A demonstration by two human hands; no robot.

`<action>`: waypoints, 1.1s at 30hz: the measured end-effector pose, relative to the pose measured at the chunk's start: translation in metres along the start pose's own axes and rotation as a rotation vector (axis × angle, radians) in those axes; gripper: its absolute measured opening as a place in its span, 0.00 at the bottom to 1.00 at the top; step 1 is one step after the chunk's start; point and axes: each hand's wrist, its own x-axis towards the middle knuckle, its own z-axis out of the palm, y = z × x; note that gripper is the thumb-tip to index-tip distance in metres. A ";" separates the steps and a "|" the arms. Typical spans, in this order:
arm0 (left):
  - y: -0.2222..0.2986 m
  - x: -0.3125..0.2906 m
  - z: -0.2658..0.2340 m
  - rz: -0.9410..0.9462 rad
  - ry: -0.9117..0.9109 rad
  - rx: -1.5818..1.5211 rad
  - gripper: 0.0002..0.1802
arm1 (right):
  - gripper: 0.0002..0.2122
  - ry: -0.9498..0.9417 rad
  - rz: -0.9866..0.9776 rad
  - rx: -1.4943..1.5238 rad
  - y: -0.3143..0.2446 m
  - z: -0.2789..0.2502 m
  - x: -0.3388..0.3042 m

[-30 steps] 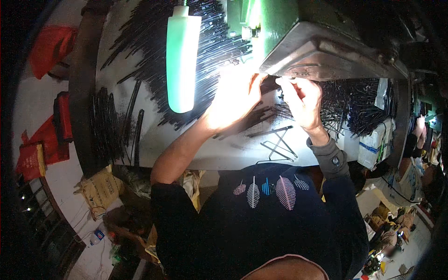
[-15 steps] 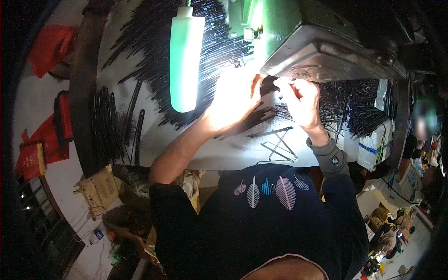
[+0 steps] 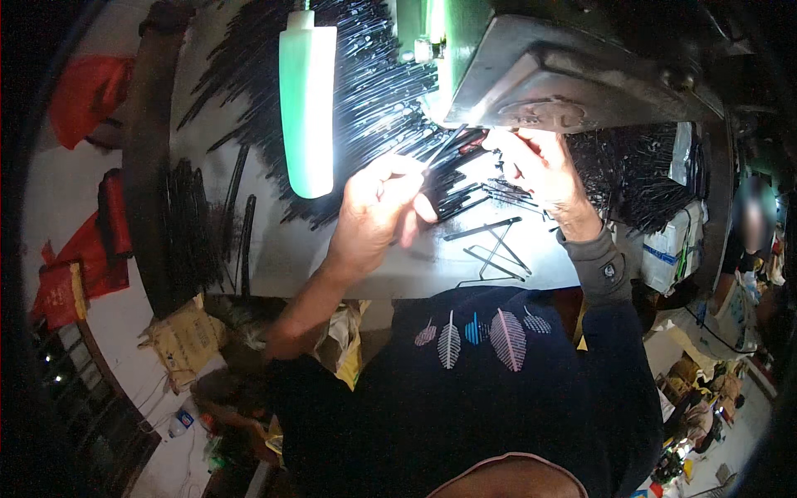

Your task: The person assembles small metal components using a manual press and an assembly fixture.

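Observation:
My left hand point(image 3: 378, 203) is closed, thumb and forefinger pinched on a thin dark rod point(image 3: 442, 149) that slants up and right toward the machine's edge. Below the dark metal machine head point(image 3: 573, 79), my right hand point(image 3: 540, 170) is closed too, its fingertips together close to the underside. What those fingers grip, if anything, is hidden. A large heap of thin black rods point(image 3: 365, 100) covers the table to the left of the machine. Between my hands and my body lies a small frame of crossed thin black bars point(image 3: 496, 253).
A bright tube lamp point(image 3: 309, 112) hangs above the rod heap. More black rods point(image 3: 643, 174) are piled at the right, beside a white package with a blue band point(image 3: 671, 249). Short black strips point(image 3: 189, 224) lie at the table's left. A cardboard box point(image 3: 184, 340) stands below the table's left edge.
My left hand has drawn back from the machine, down and to the left, and a thin rod now shows in its pinch. The right hand stays below the machine head.

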 end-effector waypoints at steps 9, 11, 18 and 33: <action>-0.009 -0.020 0.002 -0.088 0.059 0.072 0.05 | 0.09 0.024 -0.043 0.036 0.005 0.009 -0.001; -0.010 -0.034 -0.011 -0.151 0.048 0.108 0.04 | 0.09 0.032 -0.030 0.042 0.007 0.008 -0.001; -0.006 -0.052 -0.007 0.144 0.081 0.642 0.02 | 0.08 0.026 -0.033 0.059 0.004 0.010 -0.002; -0.010 0.025 0.011 0.333 0.114 0.077 0.05 | 0.08 0.052 -0.089 -0.053 0.011 0.021 0.003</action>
